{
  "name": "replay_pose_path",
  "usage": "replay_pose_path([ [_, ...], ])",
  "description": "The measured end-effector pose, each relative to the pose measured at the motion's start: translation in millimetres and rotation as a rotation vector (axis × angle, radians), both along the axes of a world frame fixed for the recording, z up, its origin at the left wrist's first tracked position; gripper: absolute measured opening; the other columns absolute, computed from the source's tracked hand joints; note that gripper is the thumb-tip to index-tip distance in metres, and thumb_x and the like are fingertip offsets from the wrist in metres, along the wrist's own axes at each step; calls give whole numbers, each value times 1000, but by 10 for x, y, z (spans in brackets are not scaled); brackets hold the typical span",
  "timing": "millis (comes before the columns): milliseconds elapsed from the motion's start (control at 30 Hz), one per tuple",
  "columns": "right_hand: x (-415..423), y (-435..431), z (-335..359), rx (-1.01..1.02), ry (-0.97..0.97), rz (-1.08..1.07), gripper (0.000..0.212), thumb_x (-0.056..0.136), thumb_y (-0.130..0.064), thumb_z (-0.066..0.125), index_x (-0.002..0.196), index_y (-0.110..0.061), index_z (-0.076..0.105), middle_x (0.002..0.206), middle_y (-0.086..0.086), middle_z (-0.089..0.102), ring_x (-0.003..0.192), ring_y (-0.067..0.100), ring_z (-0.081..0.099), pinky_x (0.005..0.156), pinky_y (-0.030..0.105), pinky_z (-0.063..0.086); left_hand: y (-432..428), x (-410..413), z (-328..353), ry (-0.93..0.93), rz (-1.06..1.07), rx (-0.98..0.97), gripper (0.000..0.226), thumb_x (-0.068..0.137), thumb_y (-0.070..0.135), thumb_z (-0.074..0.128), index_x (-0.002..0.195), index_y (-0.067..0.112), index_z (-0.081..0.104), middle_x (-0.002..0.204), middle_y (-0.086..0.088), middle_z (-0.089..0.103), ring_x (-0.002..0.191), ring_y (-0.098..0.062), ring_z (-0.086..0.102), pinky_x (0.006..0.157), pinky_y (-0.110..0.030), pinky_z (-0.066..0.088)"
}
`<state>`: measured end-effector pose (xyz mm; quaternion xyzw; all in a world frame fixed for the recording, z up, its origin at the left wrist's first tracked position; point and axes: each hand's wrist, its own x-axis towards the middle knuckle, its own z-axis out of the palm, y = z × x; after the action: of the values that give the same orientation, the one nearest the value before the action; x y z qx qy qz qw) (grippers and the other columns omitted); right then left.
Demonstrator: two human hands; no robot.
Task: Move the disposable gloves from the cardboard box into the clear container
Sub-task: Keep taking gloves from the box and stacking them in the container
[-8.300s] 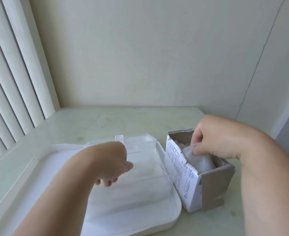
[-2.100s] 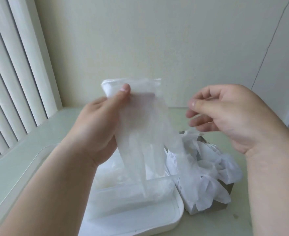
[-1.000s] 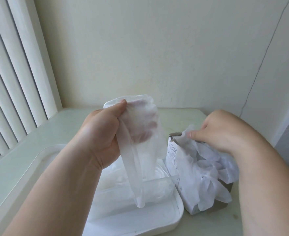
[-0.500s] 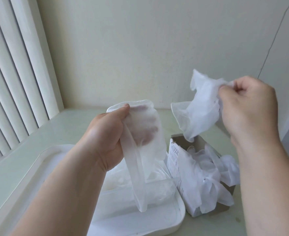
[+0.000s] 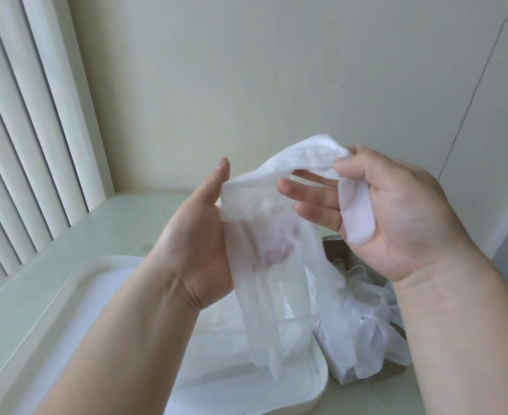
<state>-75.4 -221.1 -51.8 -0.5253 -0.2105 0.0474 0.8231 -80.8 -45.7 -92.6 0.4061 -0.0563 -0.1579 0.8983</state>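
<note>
Disposable gloves (image 5: 375, 333) spill from the cardboard box (image 5: 333, 248), but one has just moved. Half a second ago the right hand (image 5: 396, 211) held a fresh glove (image 5: 306, 157) high above the box. Now that hand has swung left, and the glove's free end lies against the bundle (image 5: 270, 280) hanging from the left hand (image 5: 196, 235). I judge that the gloves are being gathered into a stack before they go in, with much of the box still to empty. The left grip is closed on the bundle up and left of the box, thumb upright and fingers curled behind the film (dimly visible through it). The bundle's tips dangle over the clear container (image 5: 217, 339), which stands on the table (image 5: 112, 223) just left of the box. The right grip pinches the fresh glove between thumb and forefinger above the box, with the other fingers stretched leftward.
</note>
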Motion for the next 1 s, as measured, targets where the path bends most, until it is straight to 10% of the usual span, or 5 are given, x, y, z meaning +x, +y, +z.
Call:
replay_pose_path([
  [133,17,-88,5,-152,13,-144,28,88,9,52,73,-14,47,77,9,73,68,29,76,56,29,58,49,-9,40,-92,361,125,11,90,4,58,97,6,67,72,-7,67,54,-16,63,53,-26,52],
  [400,190,-308,-43,-489,-146,-720,34,59,-41,79,86,-22,69,82,-5,73,78,10,69,80,35,54,200,-127,166,-379,375,227,23,75,-3,65,96,8,67,74,-5,67,62,-16,66,59,-25,55],
  [600,61,-110,-103,-393,-219,9,44,82,-37,62,120,-15,71,125,2,72,125,14,61,113,42,35,200,-188,184,-533,122,266,29,79,2,61,107,7,66,79,-7,66,69,-19,66,65,-28,56],
  [833,45,-125,-113,-319,-95,305,56,68,-2,80,115,19,59,124,34,63,109,47,64,89,41,56,347,-225,219,-578,62,343,29,81,1,66,109,2,62,95,-17,64,81,-29,67,76,-35,56],
  [1000,45,-121,-111,-359,5,358,54,75,-2,71,123,16,55,112,26,65,98,36,64,80,38,56,350,-193,204,-481,165,344,24,79,2,62,102,6,66,88,-12,67,78,-25,69,73,-32,58],
])
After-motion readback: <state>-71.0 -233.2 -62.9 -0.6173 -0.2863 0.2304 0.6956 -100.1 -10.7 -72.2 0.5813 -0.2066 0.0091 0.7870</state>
